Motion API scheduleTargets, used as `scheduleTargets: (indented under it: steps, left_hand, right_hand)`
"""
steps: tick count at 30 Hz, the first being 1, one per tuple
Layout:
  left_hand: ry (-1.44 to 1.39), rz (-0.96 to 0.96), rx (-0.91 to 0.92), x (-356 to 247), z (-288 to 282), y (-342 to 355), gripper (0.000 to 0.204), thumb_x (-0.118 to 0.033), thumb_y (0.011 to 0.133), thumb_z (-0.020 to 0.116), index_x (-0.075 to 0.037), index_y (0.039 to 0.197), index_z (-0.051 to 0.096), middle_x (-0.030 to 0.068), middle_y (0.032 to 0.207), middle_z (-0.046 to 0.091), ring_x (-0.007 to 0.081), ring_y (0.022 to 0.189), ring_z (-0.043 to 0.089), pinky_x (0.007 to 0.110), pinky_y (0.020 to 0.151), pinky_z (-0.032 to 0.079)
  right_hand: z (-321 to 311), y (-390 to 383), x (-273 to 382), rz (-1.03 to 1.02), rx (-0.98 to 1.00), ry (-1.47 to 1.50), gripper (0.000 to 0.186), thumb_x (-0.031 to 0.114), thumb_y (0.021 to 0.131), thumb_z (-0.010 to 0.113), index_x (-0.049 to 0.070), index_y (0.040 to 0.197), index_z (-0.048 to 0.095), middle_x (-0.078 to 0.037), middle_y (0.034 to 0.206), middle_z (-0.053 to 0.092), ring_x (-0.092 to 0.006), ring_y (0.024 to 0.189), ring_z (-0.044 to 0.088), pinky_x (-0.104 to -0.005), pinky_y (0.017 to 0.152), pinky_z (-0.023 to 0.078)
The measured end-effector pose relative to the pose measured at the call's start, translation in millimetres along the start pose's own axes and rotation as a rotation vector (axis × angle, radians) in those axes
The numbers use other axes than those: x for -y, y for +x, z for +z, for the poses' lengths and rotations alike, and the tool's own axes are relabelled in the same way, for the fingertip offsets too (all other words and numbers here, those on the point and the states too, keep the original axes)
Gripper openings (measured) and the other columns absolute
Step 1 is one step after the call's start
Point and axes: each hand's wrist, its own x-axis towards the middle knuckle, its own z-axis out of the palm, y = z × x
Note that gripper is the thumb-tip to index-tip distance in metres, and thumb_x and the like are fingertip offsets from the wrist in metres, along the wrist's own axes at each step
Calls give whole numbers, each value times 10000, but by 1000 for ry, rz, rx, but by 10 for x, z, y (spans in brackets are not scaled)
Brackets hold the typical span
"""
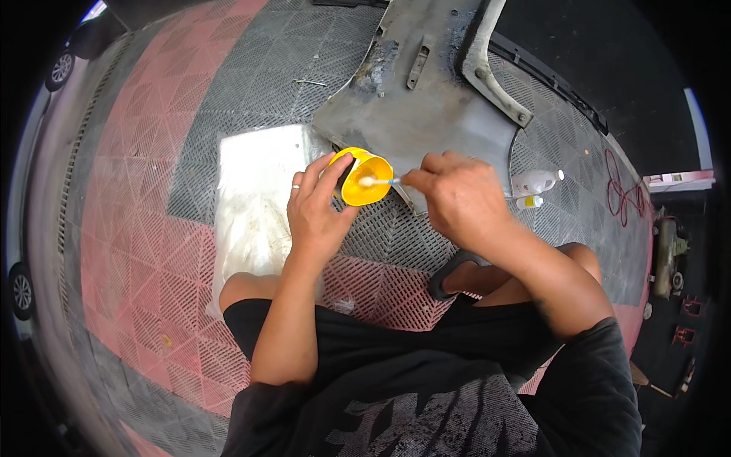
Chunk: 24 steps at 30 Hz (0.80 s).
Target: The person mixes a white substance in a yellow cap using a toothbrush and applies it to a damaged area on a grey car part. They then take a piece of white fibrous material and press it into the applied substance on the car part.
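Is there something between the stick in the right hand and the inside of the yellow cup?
Nothing visible. The left hand holds the yellow cup tilted with its open mouth toward the right hand. The thin stick already passes over the rim, and its pale tip is inside the cup.

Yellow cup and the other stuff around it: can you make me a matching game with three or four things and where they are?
Things:
1. yellow cup
2. small stick
3. white bottle
4. grey metal panel

Places:
A. lying on the grid floor beyond the hands
B. lying on the floor right of the right hand
C. held in the left hand
D. pinched in the right hand, tip inside the cup

Pairs: 1-C, 2-D, 3-B, 4-A
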Motion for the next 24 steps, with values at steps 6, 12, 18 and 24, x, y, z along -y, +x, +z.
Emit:
scheduleTargets:
  steps: [6,12,18,24]
  left_hand:
    - [-4,24,-6,-9,43,35,743,-91,703,911,-204,1409,709,52,1420,672,331,1162,640,430,998,553]
    - [60,-32,22,-11,-7,31,746,-74,691,925,-154,1401,712,94,1425,689,319,1203,660,431,1060,531]
    - [-2,-34,32,-89,74,62,764,-68,689,919,-140,1417,700,102,1423,693,323,1276,649,432,1097,516]
    - [24,-22,0,-48,35,68,772,-80,685,923,-138,1421,694,100,1431,688,324,1294,645,437,1114,510]
  right_hand:
    - [126,-38,25,79,91,145,316,25,861,660,139,1116,808,-77,908,734,-333,883,739,-459,747,589]
    - [-68,16,-74,68,-20,122,285,58,816,706,98,1088,778,-89,912,740,-328,918,755,-479,757,597]
    - [94,-30,-233,3,-74,63,268,53,840,687,103,1091,769,-88,888,724,-348,882,733,-502,748,580]
    - [-59,-52,-262,105,-85,243,241,46,931,641,93,1137,758,-107,923,739,-349,861,718,-491,760,560]
